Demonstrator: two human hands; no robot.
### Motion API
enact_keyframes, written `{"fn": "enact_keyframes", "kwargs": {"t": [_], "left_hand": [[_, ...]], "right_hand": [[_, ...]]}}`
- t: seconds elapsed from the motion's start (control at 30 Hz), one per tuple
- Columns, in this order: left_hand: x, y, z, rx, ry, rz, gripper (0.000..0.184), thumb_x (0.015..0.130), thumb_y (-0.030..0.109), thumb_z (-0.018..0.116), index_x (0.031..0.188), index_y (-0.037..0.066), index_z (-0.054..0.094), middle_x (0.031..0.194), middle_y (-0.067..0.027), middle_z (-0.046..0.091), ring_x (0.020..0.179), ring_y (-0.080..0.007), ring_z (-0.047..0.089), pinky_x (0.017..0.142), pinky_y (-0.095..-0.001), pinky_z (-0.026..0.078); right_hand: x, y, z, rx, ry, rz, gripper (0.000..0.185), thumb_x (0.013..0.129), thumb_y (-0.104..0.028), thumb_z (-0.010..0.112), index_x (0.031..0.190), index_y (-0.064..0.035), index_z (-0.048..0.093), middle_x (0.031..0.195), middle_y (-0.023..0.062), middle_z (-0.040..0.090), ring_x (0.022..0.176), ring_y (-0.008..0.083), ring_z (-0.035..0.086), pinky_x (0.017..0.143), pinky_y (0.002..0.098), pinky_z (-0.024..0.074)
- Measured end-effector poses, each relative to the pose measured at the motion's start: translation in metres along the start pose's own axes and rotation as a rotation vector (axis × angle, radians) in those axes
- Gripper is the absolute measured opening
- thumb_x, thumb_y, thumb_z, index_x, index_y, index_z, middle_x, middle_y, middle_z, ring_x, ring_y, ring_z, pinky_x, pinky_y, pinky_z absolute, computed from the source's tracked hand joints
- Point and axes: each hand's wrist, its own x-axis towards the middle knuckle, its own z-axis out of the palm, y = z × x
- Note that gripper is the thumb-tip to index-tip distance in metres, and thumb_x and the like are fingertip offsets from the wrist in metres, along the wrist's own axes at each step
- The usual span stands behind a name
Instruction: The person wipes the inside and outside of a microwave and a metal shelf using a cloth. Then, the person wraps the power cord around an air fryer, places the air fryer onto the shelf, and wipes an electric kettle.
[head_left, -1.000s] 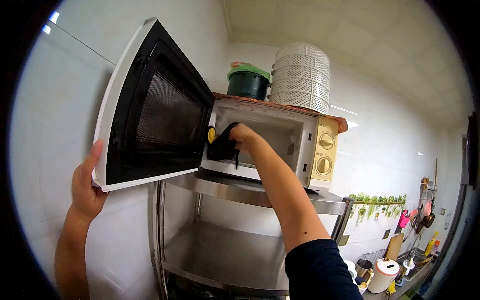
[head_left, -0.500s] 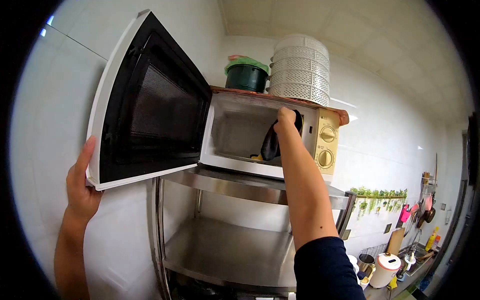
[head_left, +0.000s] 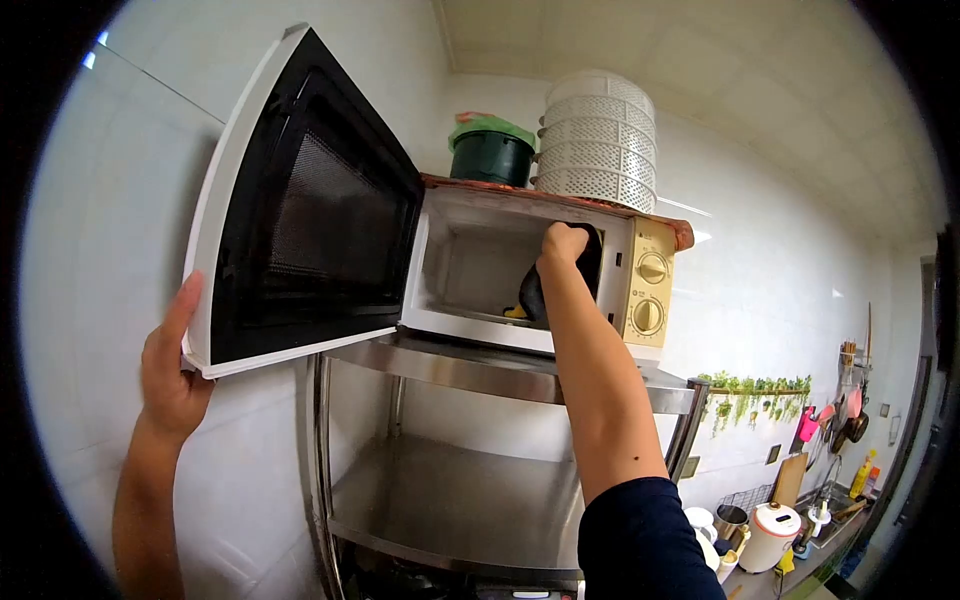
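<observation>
The microwave (head_left: pixel 426 315) stands on a metal rack with its door (head_left: pixel 208 215) swung wide to the left. My left hand (head_left: pixel 175 365) grips the lower outer edge of that door. Inside the cavity, toward its right wall, my right hand (head_left: pixel 565 245) is closed on a dark cloth (head_left: pixel 533 297) with a bit of yellow at its lower end. The cloth hangs down to near the cavity floor. My forearm hides part of it and part of the microwave's front frame. Two round knobs sit on the cream control panel (head_left: pixel 650 285).
A dark green pot (head_left: pixel 492 157) with a green bag over it and stacked white perforated baskets (head_left: pixel 600 145) stand on top of the microwave. Below is the steel rack's lower shelf (head_left: pixel 450 500). A white rice cooker (head_left: pixel 770 540) stands on the counter at the lower right.
My right hand has shifted slightly left and down within the cavity, with the cloth in it. The door edge and my left hand appear a little further right.
</observation>
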Motion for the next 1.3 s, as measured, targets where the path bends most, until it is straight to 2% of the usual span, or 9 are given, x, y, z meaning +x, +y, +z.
{"fn": "enact_keyframes", "kwargs": {"t": [0.13,0.2,0.27,0.37,0.4,0.67,0.97,1.03,1.3], "left_hand": [[-0.001,0.002,0.002,-0.014,0.0,-0.024,0.065,0.074,0.0,0.064,0.133,0.002,0.036,0.13,-0.0174,0.048,0.106,-0.033,0.057,0.091,-0.0361,0.044],[0.001,0.003,-0.001,0.013,-0.023,-0.054,0.065,0.074,0.0,0.064,0.133,0.002,0.037,0.131,-0.0169,0.047,0.108,-0.0334,0.056,0.093,-0.036,0.043],[0.001,0.003,-0.001,-0.011,0.008,-0.025,0.064,0.075,0.001,0.065,0.133,0.003,0.038,0.13,-0.0171,0.048,0.109,-0.0333,0.055,0.094,-0.0362,0.043],[-0.002,0.002,-0.002,-0.063,-0.025,-0.086,0.063,0.076,0.003,0.065,0.133,0.003,0.038,0.131,-0.0173,0.047,0.11,-0.0329,0.054,0.095,-0.036,0.043],[-0.003,0.0,-0.004,-0.058,-0.059,-0.095,0.066,0.077,0.008,0.065,0.136,0.004,0.034,0.133,-0.0168,0.045,0.115,-0.0313,0.051,0.098,-0.0367,0.04],[-0.005,-0.003,-0.002,-0.027,-0.038,-0.042,0.07,0.078,0.013,0.066,0.138,0.007,0.03,0.134,-0.0158,0.044,0.118,-0.0289,0.049,0.1,-0.0375,0.039],[0.0,0.002,-0.007,-0.028,-0.074,-0.059,0.069,0.079,0.015,0.066,0.138,0.006,0.03,0.135,-0.0159,0.043,0.115,-0.0285,0.052,0.099,-0.0382,0.04],[0.002,0.005,-0.004,-0.046,-0.025,-0.068,0.066,0.073,0.001,0.066,0.133,0.005,0.039,0.129,-0.015,0.05,0.105,-0.0325,0.057,0.091,-0.0358,0.045],[0.005,0.008,-0.001,-0.062,0.008,-0.046,0.062,0.074,0.001,0.064,0.132,0.004,0.04,0.127,-0.0161,0.051,0.103,-0.0328,0.058,0.09,-0.0347,0.045]], "right_hand": [[0.004,0.0,0.005,-0.084,-0.011,-0.132,0.021,0.085,-0.01,0.048,0.091,0.0064,0.06,0.087,0.0129,0.061,0.077,0.0203,0.059,0.062,0.0322,0.0421],[-0.006,-0.003,-0.007,0.531,0.067,0.115,0.018,0.085,-0.009,0.049,0.088,0.0043,0.059,0.085,0.0118,0.06,0.073,0.0211,0.056,0.061,0.0327,0.0414],[-0.029,-0.003,-0.023,1.734,0.181,0.622,0.012,0.083,-0.009,0.05,0.082,0.0001,0.057,0.08,0.0095,0.058,0.065,0.0227,0.051,0.057,0.0337,0.0401],[-0.005,-0.002,0.003,1.421,0.236,0.604,0.011,0.082,-0.009,0.054,0.083,0.0011,0.059,0.08,0.0098,0.058,0.066,0.0225,0.053,0.055,0.0336,0.0402],[-0.007,0.005,0.008,1.644,0.099,0.608,0.016,0.082,-0.01,0.054,0.089,0.0023,0.062,0.083,0.0115,0.061,0.071,0.025,0.057,0.056,0.0326,0.042],[-0.017,0.005,0.01,1.531,0.179,0.474,0.016,0.083,-0.007,0.05,0.088,0.007,0.054,0.081,0.0127,0.059,0.067,0.0264,0.055,0.058,0.0388,0.0419],[-0.056,0.004,-0.023,1.277,0.263,0.484,0.024,0.081,-0.01,0.052,0.092,0.0094,0.061,0.1,0.0256,0.062,0.094,0.0384,0.061,0.076,0.0406,0.0484],[-0.064,0.006,-0.023,1.381,0.255,0.5,0.023,0.079,-0.01,0.054,0.09,0.0092,0.062,0.097,0.0261,0.062,0.093,0.0391,0.061,0.076,0.0406,0.0486],[-0.032,0.009,0.004,1.173,0.26,0.449,0.024,0.082,-0.014,0.055,0.091,0.0066,0.064,0.098,0.0247,0.063,0.091,0.0386,0.062,0.074,0.0419,0.0501]]}}
